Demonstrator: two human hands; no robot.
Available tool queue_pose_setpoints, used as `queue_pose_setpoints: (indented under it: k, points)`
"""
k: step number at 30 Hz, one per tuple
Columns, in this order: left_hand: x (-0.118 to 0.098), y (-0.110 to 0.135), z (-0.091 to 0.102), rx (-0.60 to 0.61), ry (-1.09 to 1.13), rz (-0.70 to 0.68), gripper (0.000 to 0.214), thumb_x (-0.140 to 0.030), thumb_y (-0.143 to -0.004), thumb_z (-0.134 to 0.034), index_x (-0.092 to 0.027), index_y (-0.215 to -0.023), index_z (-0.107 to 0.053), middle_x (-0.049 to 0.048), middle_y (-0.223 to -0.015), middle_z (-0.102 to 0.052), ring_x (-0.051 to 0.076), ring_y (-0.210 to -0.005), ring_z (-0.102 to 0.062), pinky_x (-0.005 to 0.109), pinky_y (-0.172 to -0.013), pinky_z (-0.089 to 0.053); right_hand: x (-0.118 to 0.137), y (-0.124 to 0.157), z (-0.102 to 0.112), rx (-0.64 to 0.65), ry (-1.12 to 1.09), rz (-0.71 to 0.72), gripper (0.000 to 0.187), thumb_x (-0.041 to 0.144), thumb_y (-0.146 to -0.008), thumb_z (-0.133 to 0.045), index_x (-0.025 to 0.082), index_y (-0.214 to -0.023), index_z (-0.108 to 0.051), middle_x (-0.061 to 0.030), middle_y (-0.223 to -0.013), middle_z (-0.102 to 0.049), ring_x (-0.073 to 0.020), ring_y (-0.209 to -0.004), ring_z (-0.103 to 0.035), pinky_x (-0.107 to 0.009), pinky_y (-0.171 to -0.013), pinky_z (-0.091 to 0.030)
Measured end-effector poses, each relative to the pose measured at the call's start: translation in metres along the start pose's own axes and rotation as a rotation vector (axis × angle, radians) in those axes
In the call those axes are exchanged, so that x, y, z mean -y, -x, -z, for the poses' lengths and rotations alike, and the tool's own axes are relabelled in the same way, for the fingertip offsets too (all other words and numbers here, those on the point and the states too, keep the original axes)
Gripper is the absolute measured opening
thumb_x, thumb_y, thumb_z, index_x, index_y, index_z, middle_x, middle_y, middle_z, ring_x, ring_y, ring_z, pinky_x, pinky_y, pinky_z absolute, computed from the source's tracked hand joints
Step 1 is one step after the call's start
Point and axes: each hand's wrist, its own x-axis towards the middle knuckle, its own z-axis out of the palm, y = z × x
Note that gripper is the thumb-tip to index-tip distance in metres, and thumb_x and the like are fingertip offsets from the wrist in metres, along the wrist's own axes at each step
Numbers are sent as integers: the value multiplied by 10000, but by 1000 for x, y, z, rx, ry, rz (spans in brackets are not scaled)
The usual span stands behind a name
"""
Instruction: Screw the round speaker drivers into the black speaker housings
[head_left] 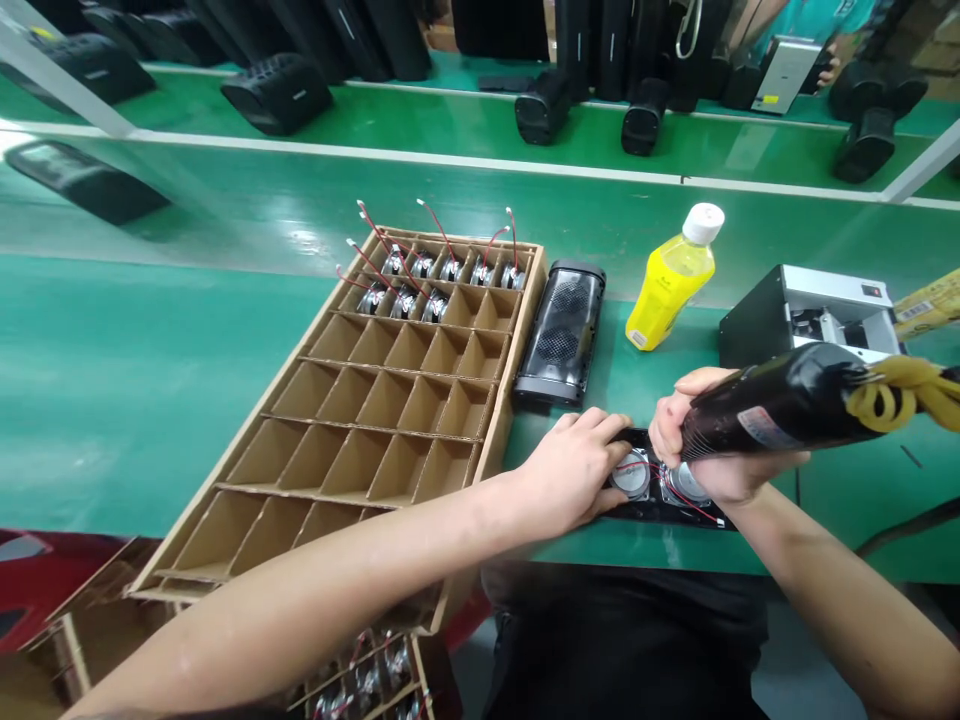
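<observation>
Eight wired speaker drivers [422, 265], one cardboard tray [491, 455], one yellow bottle [670, 280].

**Bright, even indoor light, with a wide view**

Light from above makes pale glare on the green bench [187, 230]. You see only soft shadows. Near the picture edges, your left arm [300, 590] looks stretched, and the low cardboard tray [424, 680] looks slightly blurred.

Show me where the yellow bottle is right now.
In the head view, the yellow bottle is on the green workbench, right of centre, between the black perforated speaker housing and the open black-and-metal box.
</observation>
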Motion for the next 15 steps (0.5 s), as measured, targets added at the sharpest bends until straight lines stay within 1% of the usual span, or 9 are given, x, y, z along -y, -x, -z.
queue_pose_setpoints:
  k: [2,3,7,9,11,13,15]
  points:
    - [0,0,-1,-8,4,-2,420,-413,-960,-747,-139,-1274,-688,153,-1332,-634,320,-1177,-590,451,-966,-510,-1,1,-1,10,-30,16,560,750,-926,-549,203,-1034,-601,8,-658,-474,-96,-412,-434,-200,-351,-337]
    - [0,0,-1,-12,8,-2,408,-408,-958,-749,-136,-1257,-694,155,-1310,-640,323,-1171,-593,457,-969,-513,-2,1,-1,14,-40,22,550,743,-928,-557,206,-1038,-608,9,-654,-476,-94,-416,-437,-195,-353,-337]
    - [3,0,-3,-37,26,-7,374,-399,-963,-743,-130,-1218,-699,165,-1282,-648,342,-1188,-596,493,-988,-533,-11,5,3,37,-56,38,641,820,-866,-619,227,-1109,-603,22,-620,-481,-85,-412,-410,-186,-368,-321]
    - [4,2,-4,-52,31,-8,412,-416,-968,-738,-120,-1248,-677,181,-1326,-635,351,-1236,-583,506,-1020,-539,-16,6,4,33,-51,54,655,832,-868,-615,240,-1147,-585,22,-636,-503,-81,-424,-415,-180,-388,-322]
    - [7,8,-4,-85,57,-26,483,-456,-988,-709,-109,-1314,-630,201,-1405,-600,344,-1316,-549,506,-1097,-520,-17,7,4,17,-34,66,684,853,-867,-597,240,-1169,-573,16,-666,-522,-85,-445,-443,-189,-411,-347]
    - [9,18,-5,-141,114,-65,530,-513,-1021,-641,-111,-1362,-581,216,-1478,-552,329,-1401,-496,508,-1174,-480,-10,6,2,-13,-7,70,723,871,-846,-606,240,-1194,-555,14,-685,-522,-94,-457,-461,-209,-424,-378]
    - [12,29,-7,-170,148,-105,614,-592,-996,-639,-136,-1397,-547,234,-1558,-480,360,-1483,-415,567,-1206,-450,7,5,2,-60,25,70,747,883,-806,-643,269,-1216,-534,26,-685,-506,-101,-464,-467,-225,-432,-402]
